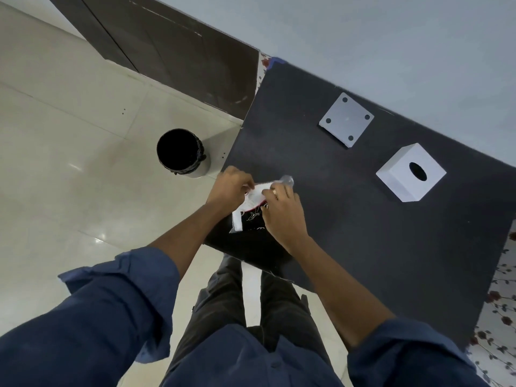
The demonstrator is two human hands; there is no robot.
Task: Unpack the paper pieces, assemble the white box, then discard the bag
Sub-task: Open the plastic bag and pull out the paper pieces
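Both hands meet over the near left corner of the black table (349, 219). My left hand (230, 189) and my right hand (283, 210) both grip a clear plastic bag (287, 180) with white and dark patterned paper pieces (252, 216) in it. A white edge of paper shows between the hands. The bag's clear end sticks out past my right fingers. Further back on the table stand the white box body (410, 174), with a round hole in its top, and a flat white plate (346, 120) with four dark holes.
A round bin with a black liner (181, 153) stands on the tiled floor just left of the table. A dark wooden door and a grey wall run behind. A flowered cloth (499, 303) shows along the table's right edge.
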